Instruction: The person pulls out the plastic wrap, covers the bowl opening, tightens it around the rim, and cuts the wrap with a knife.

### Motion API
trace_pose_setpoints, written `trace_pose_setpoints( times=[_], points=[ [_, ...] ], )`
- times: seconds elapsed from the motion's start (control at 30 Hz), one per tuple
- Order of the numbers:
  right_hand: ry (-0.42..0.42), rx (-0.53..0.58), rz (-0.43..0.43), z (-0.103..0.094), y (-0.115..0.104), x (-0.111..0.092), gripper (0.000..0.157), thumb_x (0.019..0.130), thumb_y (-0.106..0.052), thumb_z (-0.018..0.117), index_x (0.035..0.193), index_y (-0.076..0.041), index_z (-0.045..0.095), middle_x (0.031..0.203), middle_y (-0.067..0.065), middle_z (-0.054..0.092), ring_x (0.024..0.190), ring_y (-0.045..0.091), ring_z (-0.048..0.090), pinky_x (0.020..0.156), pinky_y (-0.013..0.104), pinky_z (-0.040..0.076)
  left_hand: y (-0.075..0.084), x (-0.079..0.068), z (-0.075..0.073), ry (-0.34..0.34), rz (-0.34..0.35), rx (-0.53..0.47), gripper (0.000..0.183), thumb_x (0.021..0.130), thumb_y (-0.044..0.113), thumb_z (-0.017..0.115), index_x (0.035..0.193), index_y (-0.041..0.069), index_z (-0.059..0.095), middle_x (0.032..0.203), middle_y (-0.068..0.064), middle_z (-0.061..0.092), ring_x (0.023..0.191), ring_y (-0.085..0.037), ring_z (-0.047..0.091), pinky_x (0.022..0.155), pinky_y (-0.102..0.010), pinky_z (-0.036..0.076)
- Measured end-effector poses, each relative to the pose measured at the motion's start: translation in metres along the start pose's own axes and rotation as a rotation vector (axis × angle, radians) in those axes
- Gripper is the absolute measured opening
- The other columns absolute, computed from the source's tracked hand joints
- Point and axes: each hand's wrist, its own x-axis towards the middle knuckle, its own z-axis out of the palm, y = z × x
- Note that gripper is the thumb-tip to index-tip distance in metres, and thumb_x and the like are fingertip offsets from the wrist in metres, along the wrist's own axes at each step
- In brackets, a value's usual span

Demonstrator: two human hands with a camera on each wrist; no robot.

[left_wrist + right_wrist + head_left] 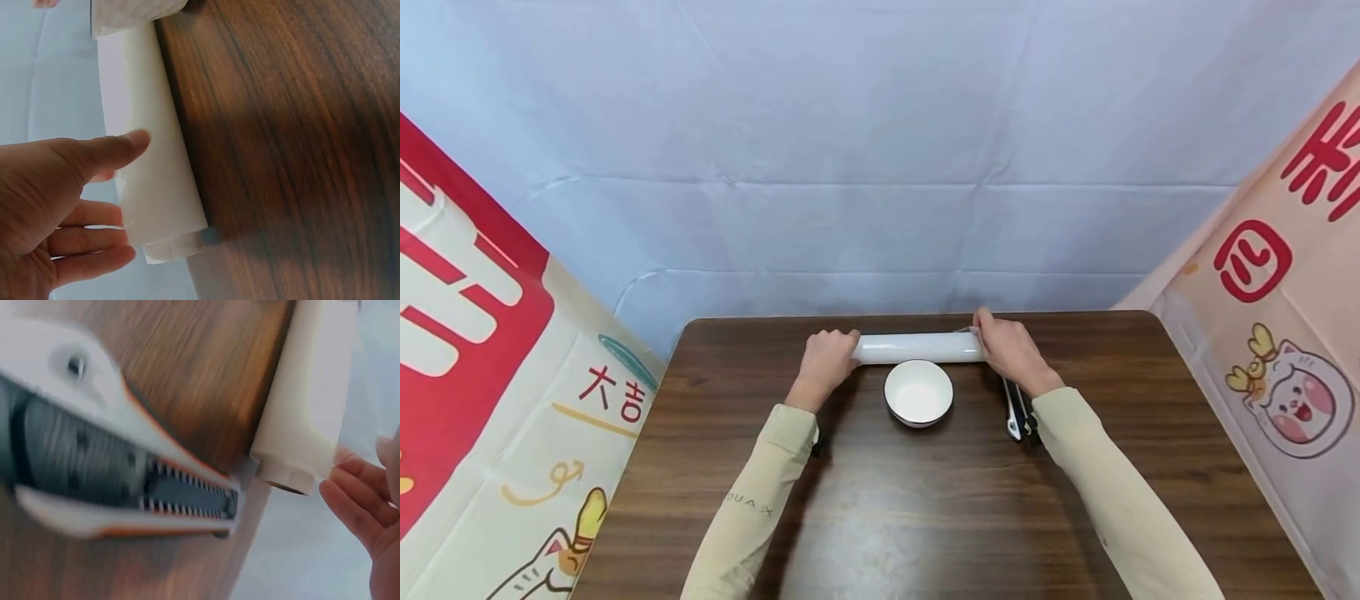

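Observation:
A white roll of cling film (919, 348) lies crosswise near the table's back edge, its core end showing in the right wrist view. At its left end is my left hand (830, 360); the thumb (134, 145) lies over the film and the other fingers are at the far side. My right hand (1011, 350) is at the other end, its fingertips touching the roll's side, the thumb apart from it. A bit of loose film shows beside that hand. In front of the roll stands a white bowl (919, 392) with a dark rim.
Below my right wrist lies a white and black tool (1013, 410); in the right wrist view it has orange edges and a toothed slot. The brown wooden table (895, 517) meets a pale cloth backdrop (865, 167). Printed cloths hang at both sides.

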Motion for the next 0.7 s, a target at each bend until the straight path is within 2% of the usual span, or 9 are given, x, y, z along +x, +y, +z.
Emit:
trace_pose_setpoints(
  times=[0.07,0.13,0.2,0.27,0.37,0.43,0.5,0.57,0.7],
  points=[
    [-0.013,0.047,0.048,-0.002,0.001,0.000,0.017,0.110,-0.020,0.056,0.112,-0.003,0.054,0.072,0.008,0.067,0.054,0.018,0.057,0.056,0.040,0.050,0.001,0.001,0.001,0.003,-0.001,0.007,0.040,0.087,0.037,0.087,0.115,0.010,0.076,0.078,-0.010,0.076,0.063,-0.030,0.070,0.054,-0.042,0.058],
    [-0.048,0.063,0.063,-0.005,0.001,0.001,0.033,0.107,-0.029,0.063,0.126,-0.003,0.056,0.084,0.011,0.073,0.058,0.019,0.062,0.059,0.041,0.054,0.002,0.003,0.002,0.003,-0.007,0.024,0.040,0.087,0.038,0.087,0.114,0.011,0.077,0.078,-0.010,0.076,0.063,-0.029,0.070,0.054,-0.042,0.058],
    [-0.078,0.032,0.035,-0.007,-0.001,0.003,0.050,0.100,-0.035,0.073,0.138,-0.006,0.057,0.100,0.014,0.077,0.066,0.023,0.068,0.064,0.044,0.057,0.004,0.005,0.002,0.001,-0.013,0.041,0.041,0.086,0.040,0.087,0.115,0.012,0.077,0.080,-0.010,0.077,0.064,-0.028,0.071,0.055,-0.041,0.058],
    [-0.099,-0.030,-0.021,-0.007,-0.004,0.004,0.055,0.095,-0.035,0.080,0.141,-0.011,0.060,0.108,0.015,0.077,0.069,0.026,0.070,0.064,0.045,0.059,0.006,0.005,0.002,-0.004,-0.020,0.054,0.043,0.085,0.041,0.088,0.115,0.012,0.077,0.083,-0.009,0.078,0.067,-0.028,0.072,0.057,-0.041,0.059],
    [-0.072,-0.125,-0.120,-0.006,-0.010,0.007,0.026,0.098,-0.023,0.077,0.120,-0.012,0.070,0.091,0.015,0.075,0.059,0.025,0.063,0.053,0.041,0.054,0.013,0.006,0.001,0.001,-0.029,0.064,0.048,0.083,0.044,0.089,0.115,0.010,0.076,0.086,-0.010,0.079,0.070,-0.028,0.074,0.058,-0.041,0.061],
    [-0.051,-0.146,-0.139,-0.006,-0.014,0.010,0.007,0.102,-0.016,0.070,0.103,-0.010,0.067,0.072,0.011,0.067,0.049,0.021,0.053,0.044,0.036,0.045,0.019,0.007,0.001,0.028,-0.030,0.076,0.051,0.082,0.047,0.090,0.112,0.008,0.076,0.085,-0.010,0.079,0.070,-0.028,0.075,0.058,-0.041,0.061],
    [-0.037,-0.143,-0.117,-0.008,-0.017,0.013,0.012,0.105,-0.013,0.064,0.094,-0.010,0.060,0.060,0.006,0.057,0.045,0.018,0.044,0.042,0.034,0.037,0.025,0.007,0.002,0.072,-0.023,0.107,0.053,0.080,0.050,0.090,0.108,0.008,0.074,0.083,-0.009,0.079,0.068,-0.027,0.075,0.056,-0.040,0.060],
    [-0.041,-0.126,-0.076,-0.010,-0.018,0.015,0.015,0.106,-0.015,0.062,0.093,-0.010,0.057,0.055,0.003,0.051,0.044,0.016,0.041,0.043,0.033,0.034,0.029,0.008,0.005,0.122,-0.021,0.151,0.055,0.078,0.054,0.090,0.102,0.008,0.072,0.080,-0.010,0.077,0.066,-0.026,0.074,0.054,-0.039,0.059],
    [-0.063,-0.066,0.012,-0.010,-0.020,0.017,0.011,0.107,-0.019,0.061,0.100,-0.010,0.060,0.058,0.003,0.057,0.048,0.019,0.051,0.047,0.036,0.039,0.035,0.006,0.012,0.175,-0.044,0.244,0.058,0.078,0.062,0.086,0.100,0.013,0.065,0.076,-0.013,0.073,0.064,-0.026,0.073,0.055,-0.040,0.060]
  ],
)
